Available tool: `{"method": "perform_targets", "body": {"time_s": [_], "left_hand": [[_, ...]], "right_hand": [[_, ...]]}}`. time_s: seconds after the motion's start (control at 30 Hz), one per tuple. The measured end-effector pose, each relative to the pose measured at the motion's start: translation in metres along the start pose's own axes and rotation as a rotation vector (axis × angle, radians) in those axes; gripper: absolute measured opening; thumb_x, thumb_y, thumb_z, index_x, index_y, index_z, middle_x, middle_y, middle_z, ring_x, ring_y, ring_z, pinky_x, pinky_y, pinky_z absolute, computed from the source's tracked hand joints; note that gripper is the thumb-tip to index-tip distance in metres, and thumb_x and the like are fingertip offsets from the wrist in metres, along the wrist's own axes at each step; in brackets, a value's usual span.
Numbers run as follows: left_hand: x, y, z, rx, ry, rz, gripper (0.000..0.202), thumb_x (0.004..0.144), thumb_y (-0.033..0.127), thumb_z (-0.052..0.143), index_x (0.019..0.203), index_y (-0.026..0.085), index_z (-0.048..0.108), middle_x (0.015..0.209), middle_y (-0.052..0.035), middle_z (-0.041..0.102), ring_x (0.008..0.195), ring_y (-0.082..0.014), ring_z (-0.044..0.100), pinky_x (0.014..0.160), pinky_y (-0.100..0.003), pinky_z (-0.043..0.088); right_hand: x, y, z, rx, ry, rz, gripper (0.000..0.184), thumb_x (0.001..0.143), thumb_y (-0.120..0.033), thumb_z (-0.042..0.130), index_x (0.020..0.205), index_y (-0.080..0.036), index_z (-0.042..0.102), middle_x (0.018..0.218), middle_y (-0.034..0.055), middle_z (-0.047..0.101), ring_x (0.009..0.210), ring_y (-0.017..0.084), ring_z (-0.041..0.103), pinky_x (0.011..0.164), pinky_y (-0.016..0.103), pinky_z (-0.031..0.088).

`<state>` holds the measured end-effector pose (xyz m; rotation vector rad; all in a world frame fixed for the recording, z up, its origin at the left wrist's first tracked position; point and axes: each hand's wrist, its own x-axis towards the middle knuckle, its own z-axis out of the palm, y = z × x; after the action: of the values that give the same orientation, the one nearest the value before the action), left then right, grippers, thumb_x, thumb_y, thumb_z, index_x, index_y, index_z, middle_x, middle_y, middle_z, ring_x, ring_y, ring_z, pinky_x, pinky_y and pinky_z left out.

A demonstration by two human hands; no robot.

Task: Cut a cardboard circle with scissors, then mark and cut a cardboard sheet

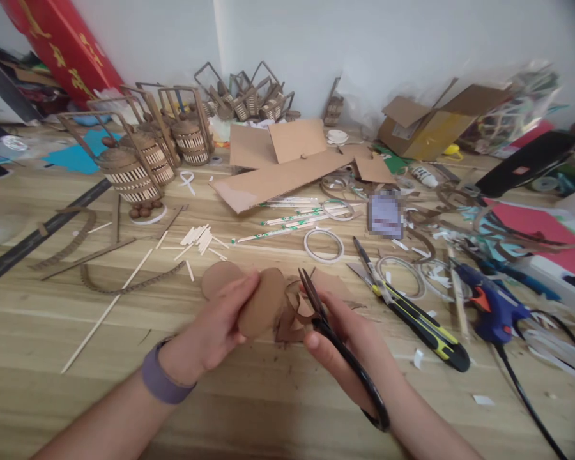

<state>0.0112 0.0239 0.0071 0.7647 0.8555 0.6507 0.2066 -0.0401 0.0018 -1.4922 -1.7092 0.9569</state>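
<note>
My left hand (215, 329) is closed round a rounded piece of brown cardboard (262, 303), held just above the wooden table (268, 409). My right hand (349, 348) grips black scissors (338, 345), blades pointing up and away, their tips at the right edge of the cardboard piece. A curled brown offcut strip (292, 319) hangs between the piece and the blades. Another brown cardboard disc (218, 278) lies flat on the table just behind my left hand. A purple band sits on my left wrist.
A yellow-black cutter (424, 326) and a blue glue gun (493, 310) with black cord lie to the right. Tape rings (323, 246), wooden sticks (199, 237), small wooden lantern models (129, 172), flat cardboard sheets (287, 169) and an open box (431, 128) fill the back.
</note>
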Motion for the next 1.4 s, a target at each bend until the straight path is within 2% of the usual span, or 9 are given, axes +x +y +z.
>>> {"method": "perform_targets", "body": {"time_s": [0.1,0.3,0.43,0.57,0.73,0.9,1.1,1.23,1.4], "left_hand": [[0.001,-0.001,-0.004,-0.131,-0.195,-0.032,0.053,0.084,0.062,0.066,0.059,0.022,0.041,0.036,0.0098,0.030,0.037,-0.0063,0.019,0.041,-0.022,0.019],[0.007,-0.007,-0.015,-0.299,-0.329,-0.023,0.046,0.084,0.042,0.073,0.061,0.022,0.037,0.035,0.0095,0.028,0.035,-0.0071,0.017,0.038,-0.020,0.018],[0.011,-0.008,-0.013,-0.452,-0.187,0.111,0.048,0.096,0.047,0.057,0.060,0.021,0.040,0.036,0.0075,0.034,0.036,-0.0072,0.020,0.039,-0.018,0.023],[0.012,-0.018,-0.002,-0.508,-0.008,0.138,0.064,0.099,0.069,0.026,0.070,0.019,0.053,0.041,0.0046,0.045,0.033,-0.0076,0.029,0.038,-0.017,0.023],[0.006,-0.037,0.012,-0.202,-0.118,0.002,0.065,0.081,0.085,0.047,0.075,0.020,0.055,0.040,0.0050,0.049,0.031,-0.0074,0.028,0.034,-0.019,0.016],[0.002,-0.031,0.011,0.313,0.058,0.217,0.055,0.080,0.070,0.061,0.061,0.021,0.046,0.045,0.0055,0.048,0.040,-0.0084,0.038,0.040,-0.020,0.025],[0.004,-0.018,0.010,0.774,0.158,0.363,0.031,0.087,0.049,0.057,0.073,0.021,0.055,0.068,0.0007,0.060,0.066,-0.0172,0.056,0.062,-0.028,0.042],[0.012,-0.005,0.025,1.153,0.162,0.423,0.019,0.090,0.039,0.057,0.090,0.020,0.063,0.096,-0.0058,0.070,0.093,-0.0241,0.063,0.080,-0.034,0.047],[0.048,0.013,0.052,1.678,0.192,0.409,0.029,0.089,0.041,0.062,0.105,0.018,0.063,0.114,-0.0126,0.070,0.110,-0.0315,0.061,0.092,-0.041,0.047]], "right_hand": [[0.001,0.003,0.002,-0.153,0.035,-0.016,0.069,0.087,-0.069,0.053,0.126,-0.013,0.063,0.057,-0.0007,0.060,0.046,0.016,0.054,0.043,0.024,0.036],[-0.003,0.006,0.005,-0.352,0.053,-0.066,0.065,0.090,-0.063,0.052,0.130,-0.015,0.064,0.062,0.0024,0.071,0.046,0.019,0.064,0.044,0.026,0.044],[-0.004,0.012,0.007,-0.440,0.125,-0.141,0.056,0.091,-0.057,0.053,0.128,-0.016,0.066,0.063,0.0019,0.074,0.045,0.020,0.067,0.043,0.026,0.046],[-0.001,0.017,0.010,-0.466,0.151,-0.179,0.047,0.091,-0.047,0.055,0.129,-0.020,0.066,0.069,0.0021,0.077,0.051,0.020,0.072,0.046,0.024,0.050],[0.002,0.014,0.012,-0.435,0.203,-0.164,0.044,0.087,-0.042,0.055,0.120,-0.017,0.071,0.062,0.0021,0.074,0.046,0.020,0.068,0.042,0.025,0.046],[0.004,0.010,0.009,-0.312,0.230,-0.074,0.041,0.087,-0.044,0.054,0.118,-0.020,0.069,0.055,-0.0017,0.067,0.044,0.018,0.063,0.043,0.024,0.044],[0.007,0.008,0.002,-0.076,0.404,-0.042,0.047,0.086,-0.061,0.057,0.108,-0.019,0.058,0.052,-0.0038,0.061,0.042,0.017,0.057,0.040,0.024,0.040],[0.007,0.007,0.000,0.003,0.492,-0.102,0.064,0.079,-0.082,0.054,0.104,-0.023,0.046,0.046,-0.0104,0.051,0.035,0.014,0.046,0.035,0.021,0.030],[0.009,0.010,0.003,0.076,0.522,-0.147,0.064,0.079,-0.082,0.055,0.105,-0.025,0.041,0.051,-0.0088,0.057,0.038,0.014,0.048,0.037,0.021,0.033]]}}
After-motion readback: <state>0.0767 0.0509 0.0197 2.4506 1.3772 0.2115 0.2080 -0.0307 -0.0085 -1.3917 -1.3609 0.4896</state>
